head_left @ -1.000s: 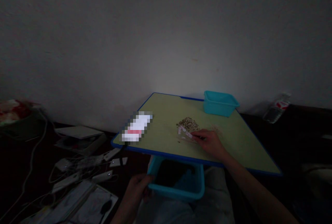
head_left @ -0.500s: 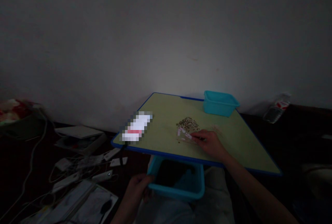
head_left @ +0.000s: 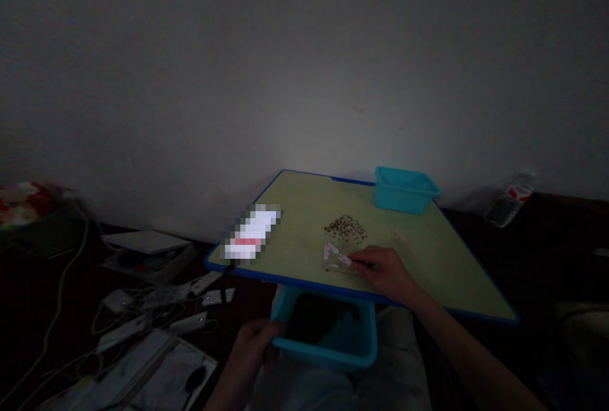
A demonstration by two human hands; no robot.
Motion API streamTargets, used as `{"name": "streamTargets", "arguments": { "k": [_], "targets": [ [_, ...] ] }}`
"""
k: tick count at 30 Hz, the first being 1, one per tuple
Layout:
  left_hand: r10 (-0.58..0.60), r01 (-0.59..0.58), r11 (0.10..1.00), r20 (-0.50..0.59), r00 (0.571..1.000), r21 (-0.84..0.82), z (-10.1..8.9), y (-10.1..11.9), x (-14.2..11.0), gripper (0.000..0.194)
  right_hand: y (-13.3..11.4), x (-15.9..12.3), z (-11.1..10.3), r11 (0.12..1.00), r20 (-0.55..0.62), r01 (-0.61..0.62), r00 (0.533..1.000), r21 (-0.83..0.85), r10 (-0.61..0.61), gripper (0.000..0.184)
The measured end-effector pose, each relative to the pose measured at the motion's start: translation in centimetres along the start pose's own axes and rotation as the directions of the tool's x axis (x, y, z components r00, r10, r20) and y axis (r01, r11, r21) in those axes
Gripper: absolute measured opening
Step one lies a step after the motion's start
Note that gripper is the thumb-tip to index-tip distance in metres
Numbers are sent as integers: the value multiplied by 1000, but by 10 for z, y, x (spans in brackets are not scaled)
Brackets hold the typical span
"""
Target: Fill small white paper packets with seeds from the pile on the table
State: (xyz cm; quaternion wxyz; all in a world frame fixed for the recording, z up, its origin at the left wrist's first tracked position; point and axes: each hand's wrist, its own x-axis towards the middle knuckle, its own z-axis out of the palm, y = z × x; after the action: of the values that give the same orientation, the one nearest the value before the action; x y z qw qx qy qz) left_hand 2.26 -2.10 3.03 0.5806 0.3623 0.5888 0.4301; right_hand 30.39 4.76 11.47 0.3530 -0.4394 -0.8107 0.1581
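Observation:
My left hand (head_left: 257,341) is closed on the left rim of a blue plastic basin (head_left: 328,355), which sits on my lap under the table's front edge. Dark material covers much of the basin's bottom. Over the table, my right hand (head_left: 386,271) pinches the right edge of a small clear plastic piece with white and pinkish patches (head_left: 337,257), perhaps a bag or card. Just beyond that piece lies a loose pile of small dark and pale grains (head_left: 346,228). A faint scatter of pale bits (head_left: 398,237) is to the right of the pile.
A second blue basin (head_left: 404,192) stands at the back right of the yellow-green table (head_left: 304,192). A lit, blurred-out phone (head_left: 252,232) is at the left. Cords and power strips (head_left: 190,322) clutter the floor; a plastic bottle (head_left: 511,200) lies at right.
My right hand has drawn the clear plastic piece slightly toward me, away from the grain pile. The left hand and its basin stay nearly in place.

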Motion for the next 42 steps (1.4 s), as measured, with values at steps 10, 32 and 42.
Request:
{"name": "streamTargets", "arguments": {
  "k": [10,32,42],
  "targets": [
    [13,-13,1000,-21,1000,21,2,3,-3,37,-31,-13,3,1000,24,20,999,14,-21,22],
    [8,-8,1000,-4,1000,1,1,-1,0,36,35,-31,-35,908,-209,-60,977,-415,-31,27],
    [1,-1,1000,-20,1000,-15,2,1,0,36,39,-21,-32,885,-211,-49,976,-462,-56,27]
  ]
}}
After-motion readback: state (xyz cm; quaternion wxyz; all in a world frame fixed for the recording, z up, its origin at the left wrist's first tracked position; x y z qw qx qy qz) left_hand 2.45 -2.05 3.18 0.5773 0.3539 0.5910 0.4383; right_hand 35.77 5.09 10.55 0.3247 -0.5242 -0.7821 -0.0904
